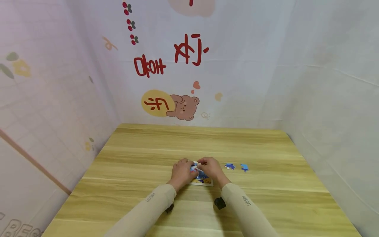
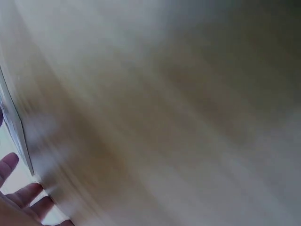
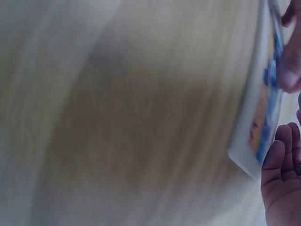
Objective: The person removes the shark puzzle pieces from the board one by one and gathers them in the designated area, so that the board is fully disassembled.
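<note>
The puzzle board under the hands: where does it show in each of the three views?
Head: the puzzle board lies low at centre on the wooden table, mostly covered by the left hand and right hand.
Left wrist: only its pale edge at the far left, above the fingers.
Right wrist: its edge runs down the right side, beside the fingers.
Shared landmark: the wooden table.

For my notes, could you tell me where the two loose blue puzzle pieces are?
In the head view, the two loose blue puzzle pieces lie on the wooden table, just right of the right hand.
</note>
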Motion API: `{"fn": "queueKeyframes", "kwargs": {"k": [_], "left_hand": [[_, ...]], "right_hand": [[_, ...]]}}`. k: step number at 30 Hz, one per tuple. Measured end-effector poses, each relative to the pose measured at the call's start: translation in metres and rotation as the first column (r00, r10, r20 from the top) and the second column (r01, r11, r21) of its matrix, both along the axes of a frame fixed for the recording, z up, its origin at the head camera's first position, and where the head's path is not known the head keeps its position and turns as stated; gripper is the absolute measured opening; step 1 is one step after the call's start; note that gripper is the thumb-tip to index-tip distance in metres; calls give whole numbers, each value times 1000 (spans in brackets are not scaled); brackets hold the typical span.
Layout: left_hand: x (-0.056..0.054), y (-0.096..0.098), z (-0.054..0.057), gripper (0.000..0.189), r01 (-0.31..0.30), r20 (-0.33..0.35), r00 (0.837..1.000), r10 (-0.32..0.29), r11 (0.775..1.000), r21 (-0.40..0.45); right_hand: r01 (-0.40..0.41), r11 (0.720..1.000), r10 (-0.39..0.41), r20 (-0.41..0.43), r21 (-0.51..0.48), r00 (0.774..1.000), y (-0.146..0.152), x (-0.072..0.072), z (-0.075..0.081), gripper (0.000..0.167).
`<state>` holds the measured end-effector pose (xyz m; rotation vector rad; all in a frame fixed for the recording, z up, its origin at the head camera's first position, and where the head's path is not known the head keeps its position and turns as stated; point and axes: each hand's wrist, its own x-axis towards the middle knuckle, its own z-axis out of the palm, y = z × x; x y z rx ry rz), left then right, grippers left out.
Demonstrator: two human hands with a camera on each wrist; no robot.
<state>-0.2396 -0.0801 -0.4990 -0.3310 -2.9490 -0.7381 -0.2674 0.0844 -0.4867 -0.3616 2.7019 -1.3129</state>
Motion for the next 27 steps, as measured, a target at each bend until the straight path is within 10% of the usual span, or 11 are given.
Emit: {"fn": "queueKeyframes", "kwargs": {"k": [9,27], "left_hand": [[9,-18,4,40,78,-15,997,-76,991,110],[10,-23,-8,32,157,-77,985,-155,988,16]], "right_hand": [[25,999,-24,-18,43,1000,0,1,-6,18],[-27,996,22,46,89,999,-7,-3,-11,25]]}}
